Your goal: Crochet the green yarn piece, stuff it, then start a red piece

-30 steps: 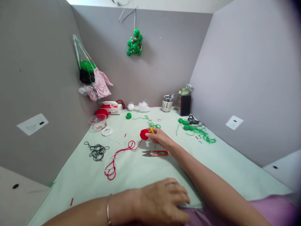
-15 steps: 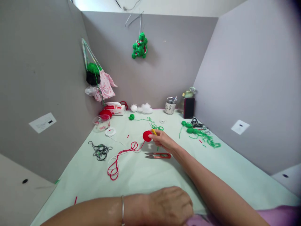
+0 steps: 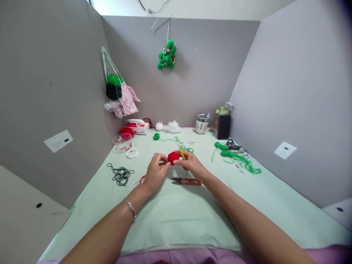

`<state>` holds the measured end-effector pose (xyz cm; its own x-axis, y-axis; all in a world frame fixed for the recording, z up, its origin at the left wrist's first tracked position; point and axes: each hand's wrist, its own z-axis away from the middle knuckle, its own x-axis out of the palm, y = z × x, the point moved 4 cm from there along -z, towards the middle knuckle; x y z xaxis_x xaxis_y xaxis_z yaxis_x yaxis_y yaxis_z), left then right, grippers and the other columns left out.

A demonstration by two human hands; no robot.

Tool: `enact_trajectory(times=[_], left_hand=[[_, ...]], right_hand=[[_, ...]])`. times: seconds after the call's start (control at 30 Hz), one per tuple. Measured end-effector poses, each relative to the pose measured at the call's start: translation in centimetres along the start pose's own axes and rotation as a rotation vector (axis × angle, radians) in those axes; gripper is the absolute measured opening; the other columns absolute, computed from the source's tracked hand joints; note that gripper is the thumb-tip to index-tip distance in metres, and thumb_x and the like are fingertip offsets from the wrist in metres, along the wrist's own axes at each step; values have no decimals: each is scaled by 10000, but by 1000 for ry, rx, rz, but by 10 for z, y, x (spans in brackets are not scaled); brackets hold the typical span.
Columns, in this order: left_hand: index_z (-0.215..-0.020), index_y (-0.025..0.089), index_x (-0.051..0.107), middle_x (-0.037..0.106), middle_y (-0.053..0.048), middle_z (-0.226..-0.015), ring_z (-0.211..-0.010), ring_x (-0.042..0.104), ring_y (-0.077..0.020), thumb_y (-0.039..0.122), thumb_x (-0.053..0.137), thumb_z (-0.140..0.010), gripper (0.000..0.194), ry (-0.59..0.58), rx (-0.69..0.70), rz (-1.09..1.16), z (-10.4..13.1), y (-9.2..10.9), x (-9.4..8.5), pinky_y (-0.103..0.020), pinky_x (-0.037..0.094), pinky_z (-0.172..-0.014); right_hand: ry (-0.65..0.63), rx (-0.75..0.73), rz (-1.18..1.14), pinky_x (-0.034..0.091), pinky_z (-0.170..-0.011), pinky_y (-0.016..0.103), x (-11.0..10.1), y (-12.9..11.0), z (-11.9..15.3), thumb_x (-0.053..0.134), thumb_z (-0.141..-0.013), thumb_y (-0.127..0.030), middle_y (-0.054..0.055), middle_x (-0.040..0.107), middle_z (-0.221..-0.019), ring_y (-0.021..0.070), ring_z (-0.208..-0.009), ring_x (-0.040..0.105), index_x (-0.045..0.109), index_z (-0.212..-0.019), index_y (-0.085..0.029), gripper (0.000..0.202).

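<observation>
Over the middle of the table, a small round red crochet piece (image 3: 173, 158) is held between both hands. My left hand (image 3: 156, 172) pinches its left edge with thumb and fingertips. My right hand (image 3: 191, 164) grips its right side and also keeps a yellow-handled crochet hook (image 3: 182, 154) between the fingers, its thin tip pointing up and away. Red yarn (image 3: 142, 179) shows beside the left wrist, mostly hidden by that hand. Just below the hands lie thread snips (image 3: 187, 181) with orange-red handles, blades to the left.
Tangled dark yarn (image 3: 121, 176) lies left, near a white ring-shaped spool (image 3: 132, 153) and a clear plastic bowl (image 3: 121, 143). Green yarn pieces (image 3: 231, 154) and black scissors (image 3: 231, 144) lie right. A tin (image 3: 201, 124) and a dark phone-like slab (image 3: 223, 127) stand at the back.
My left hand has come up from the table's front edge and taken hold of the red piece's left side. The right hand stays on the piece and hook. The view has shifted slightly.
</observation>
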<state>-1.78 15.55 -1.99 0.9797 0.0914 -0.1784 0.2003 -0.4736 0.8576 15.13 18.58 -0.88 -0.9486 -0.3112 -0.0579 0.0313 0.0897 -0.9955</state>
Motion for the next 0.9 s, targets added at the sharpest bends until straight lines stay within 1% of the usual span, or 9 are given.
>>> enact_trajectory(times=[0.1, 0.17, 0.3, 0.43, 0.53, 0.7, 0.8, 0.9], left_hand=[[-930, 205, 602, 570, -39, -994, -945, 613, -194, 266, 654, -862, 105, 10, -11, 19, 3, 2, 3, -347, 560, -854], [-909, 203, 603, 568, -40, -992, -948, 616, -193, 282, 651, -868, 101, 14, -26, 33, 3, 3, 2, -330, 558, -840], [-889, 197, 626, 595, -43, -991, -878, 630, -176, 315, 639, -869, 120, 4, -79, 69, 0, 0, 1, -288, 549, -756], [-851, 196, 607, 625, -25, -922, -775, 606, -156, 301, 651, -830, 116, 15, -141, 93, -1, -4, 0, -270, 520, -704], [-826, 203, 591, 640, -4, -833, -732, 598, -156, 300, 671, -804, 128, 23, -188, 117, -2, -4, -1, -271, 507, -695], [-811, 199, 611, 665, -11, -815, -744, 631, -171, 342, 709, -766, 180, 10, -251, 178, -3, -5, 0, -286, 518, -713], [-787, 195, 585, 649, -2, -757, -693, 640, -173, 373, 696, -754, 213, -1, -313, 241, -6, -12, 1, -300, 541, -669], [-760, 197, 544, 610, 22, -712, -663, 634, -158, 373, 672, -744, 218, 26, -370, 305, -8, -17, -1, -299, 562, -648]], right_hand=[[37, -64, 53, 380, -633, 269, 3, -4, 1, 845, -663, -394, -3, 646, -871, 127, -687, 494, 687, -1005, -193, 426], [31, -94, 80, 417, -717, 290, 6, -6, 2, 845, -665, -381, 12, 663, -915, 160, -780, 543, 695, -965, -188, 387], [-21, -105, 101, 438, -779, 304, 8, -7, 2, 828, -683, -386, 16, 677, -937, 184, -844, 568, 703, -986, -192, 380], [-75, -95, 108, 427, -754, 290, 7, -5, 2, 787, -721, -359, 15, 682, -918, 176, -818, 569, 705, -969, -184, 315], [-76, -87, 114, 409, -721, 282, 8, -5, 4, 760, -729, -316, 9, 674, -893, 166, -779, 553, 699, -956, -185, 270], [-83, -82, 93, 382, -678, 263, 9, -7, 5, 752, -714, -279, 0, 652, -880, 150, -766, 519, 705, -940, -189, 248], [-127, -43, 54, 300, -553, 247, 10, -6, 5, 723, -728, -293, -19, 589, -789, 105, -626, 409, 707, -959, -186, 255], [-168, 3, 4, 199, -484, 247, 11, -5, 6, 673, -758, -330, -57, 457, -650, 84, -528, 257, 688, -1011, -191, 290]])
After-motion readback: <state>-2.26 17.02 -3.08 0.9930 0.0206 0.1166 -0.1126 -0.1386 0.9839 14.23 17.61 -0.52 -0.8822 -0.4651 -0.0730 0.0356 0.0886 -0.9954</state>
